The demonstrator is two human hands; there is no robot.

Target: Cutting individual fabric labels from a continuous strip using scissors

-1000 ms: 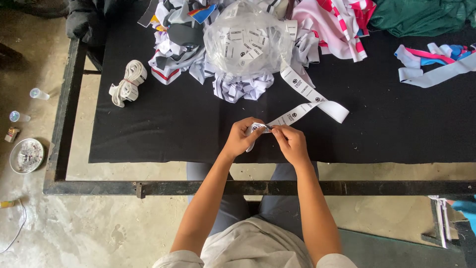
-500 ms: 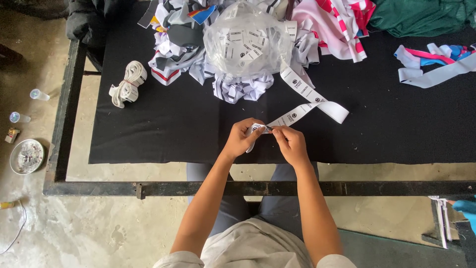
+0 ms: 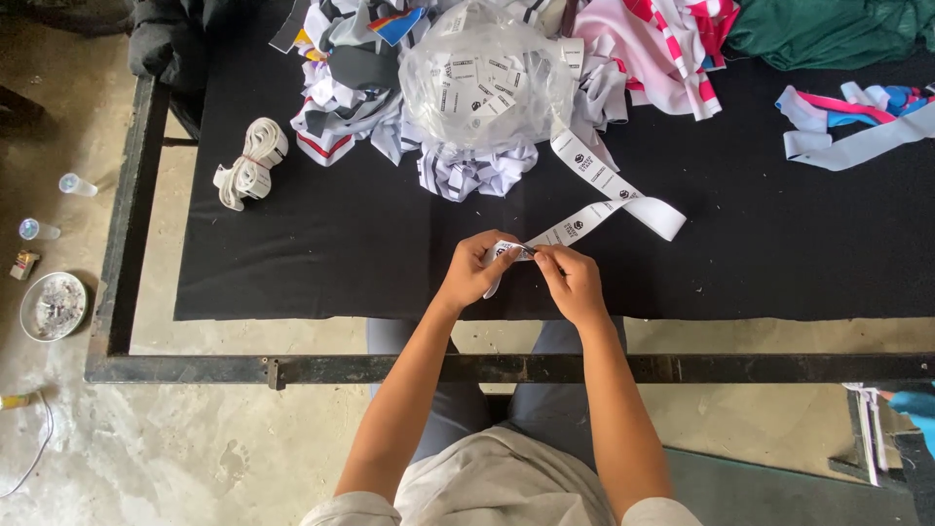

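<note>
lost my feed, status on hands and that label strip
Left hand and right hand both pinching long white printed label strip. Clear plastic bag of labels beyond. Nothing blocking.

Bare forearms, short white sleeves, white shirt, grey trousers.

- A bundle of white straps (image 3: 249,163) lies on the black cloth (image 3: 321,263) at ten o'clock.
- A green garment (image 3: 828,29) sits at one o'clock.
- Pink striped fabric (image 3: 672,54) lies beside it.
- A round dish (image 3: 54,306) rests on the floor at nine o'clock.
</note>
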